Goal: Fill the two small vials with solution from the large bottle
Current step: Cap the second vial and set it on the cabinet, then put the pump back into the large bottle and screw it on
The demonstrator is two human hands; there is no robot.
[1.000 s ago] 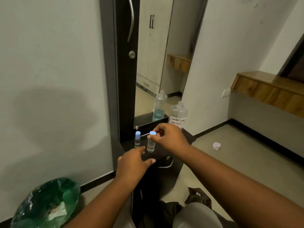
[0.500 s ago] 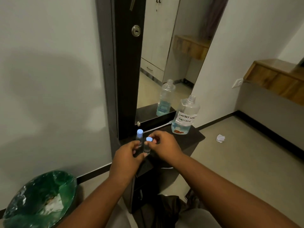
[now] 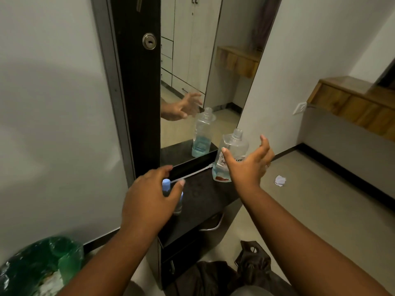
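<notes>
Large bottle [image 3: 233,154]: upright on the black dresser top [image 3: 205,195], just in front of the mirror [image 3: 205,60]; long axis vertical, uncapped neck pointing up; a little blue solution at the bottom; handwritten label partly hidden.
Right hand [image 3: 249,165]: spread wide, empty, fingers curved around the bottle's near side; contact cannot be told.
Two small vials [image 3: 166,186]: upright near the top's left edge, blue caps up, side by side, largely hidden.
Left hand [image 3: 147,201]: fingers loosely spread over the vials; whether it grips them cannot be told.
Bin [image 3: 40,265]: green liner, floor at lower left.
</notes>
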